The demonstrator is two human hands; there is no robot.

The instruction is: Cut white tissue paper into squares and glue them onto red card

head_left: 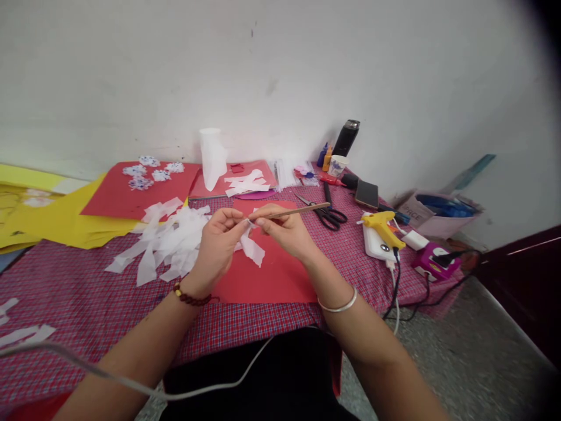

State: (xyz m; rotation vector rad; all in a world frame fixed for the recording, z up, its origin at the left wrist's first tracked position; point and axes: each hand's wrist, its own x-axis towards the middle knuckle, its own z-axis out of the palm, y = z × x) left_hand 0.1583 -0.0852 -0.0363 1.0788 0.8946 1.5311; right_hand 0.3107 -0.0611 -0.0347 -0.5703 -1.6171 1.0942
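In the head view, my left hand [220,242] pinches one end of a white tissue paper strip [253,250], whose loose part hangs below my fingertips. My right hand [284,231] meets it there, closed around a flat wooden stick [304,209] that points out to the right. The stick's tip lies at the pinched paper, partly hidden by my fingers. Under both hands lies a red paper sheet [272,283]. A loose heap of white tissue strips [169,242] spreads just left of my left hand.
Scissors [328,216] lie right of the red sheet. Farther right are a yellow glue gun [382,228], a phone [367,193], a purple power socket [433,263] and cables. A tissue roll [213,155], a dark flask [346,138] and a paper cup [337,165] stand along the wall.
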